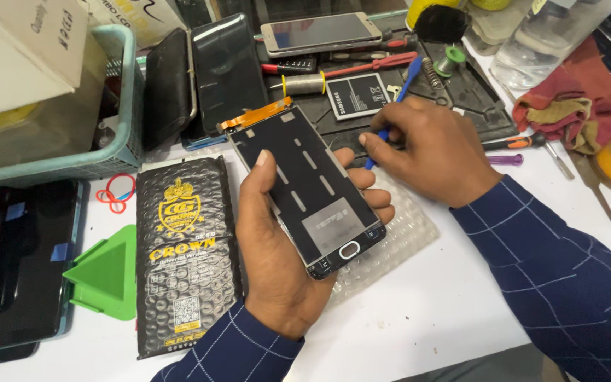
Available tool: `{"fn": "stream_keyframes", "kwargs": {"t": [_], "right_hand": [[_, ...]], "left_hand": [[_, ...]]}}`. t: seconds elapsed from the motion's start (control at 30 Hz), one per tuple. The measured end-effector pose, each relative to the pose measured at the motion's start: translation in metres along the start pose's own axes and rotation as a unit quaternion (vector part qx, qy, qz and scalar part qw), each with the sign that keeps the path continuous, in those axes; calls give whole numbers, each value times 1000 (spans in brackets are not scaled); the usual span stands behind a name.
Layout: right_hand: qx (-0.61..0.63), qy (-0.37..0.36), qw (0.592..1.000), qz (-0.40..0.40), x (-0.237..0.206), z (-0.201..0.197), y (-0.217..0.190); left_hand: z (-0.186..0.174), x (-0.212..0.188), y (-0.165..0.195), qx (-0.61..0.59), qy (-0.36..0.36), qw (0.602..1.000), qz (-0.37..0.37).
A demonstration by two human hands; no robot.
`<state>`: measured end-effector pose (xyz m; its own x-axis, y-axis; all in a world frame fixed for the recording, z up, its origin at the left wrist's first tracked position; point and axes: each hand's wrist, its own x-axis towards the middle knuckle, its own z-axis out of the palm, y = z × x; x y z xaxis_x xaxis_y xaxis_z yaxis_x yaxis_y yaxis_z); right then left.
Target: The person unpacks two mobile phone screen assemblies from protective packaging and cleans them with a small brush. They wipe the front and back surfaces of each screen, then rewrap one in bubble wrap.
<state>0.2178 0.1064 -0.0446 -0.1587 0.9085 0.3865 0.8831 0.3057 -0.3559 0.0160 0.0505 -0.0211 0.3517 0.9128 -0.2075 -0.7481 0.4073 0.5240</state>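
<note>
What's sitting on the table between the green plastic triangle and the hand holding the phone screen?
In the head view, a black bubble-wrap pouch with gold print lies flat between the green triangle and the left hand gripping the screen panel.

left hand (277, 240): centre of frame, palm up, thumb extended toward upper left, fingers curled up on the right side in a gripping hold. right hand (429, 148): upper centre-right, knuckles up, fingers pinched closed. both forearms in dark blue checked sleeves, entering from bottom centre and lower right.
</note>
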Motion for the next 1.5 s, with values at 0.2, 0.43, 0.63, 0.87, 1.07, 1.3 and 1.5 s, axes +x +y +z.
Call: {"fn": "stream_keyframes", "kwargs": {"t": [0.2, 0.43, 0.63, 0.87, 1.07, 1.3, 1.5], "right_hand": [[101, 33, 989, 107, -2, 2, 23], [221, 166, 959, 61, -4, -4, 35], [349, 149, 921, 84, -9, -17, 7], [327, 49, 943, -45, -14, -20, -11], [214, 72, 966, -123, -19, -13, 5], [218, 139, 963, -69, -20, -9, 12], [206, 117, 965, -107, -22, -10, 3]], "left_hand": [[0, -2, 2, -4, -30, 1000, 8], [5, -2, 9, 29, -26, 996, 78], [4, -5, 18, 1, -14, 986, 168], [4, -4, 26, -50, -14, 975, 215], [3, -4, 26, -51, -9, 972, 229], [4, -4, 22, -48, -13, 976, 213], [9, -6, 18, 17, 1, 974, 226]]}}
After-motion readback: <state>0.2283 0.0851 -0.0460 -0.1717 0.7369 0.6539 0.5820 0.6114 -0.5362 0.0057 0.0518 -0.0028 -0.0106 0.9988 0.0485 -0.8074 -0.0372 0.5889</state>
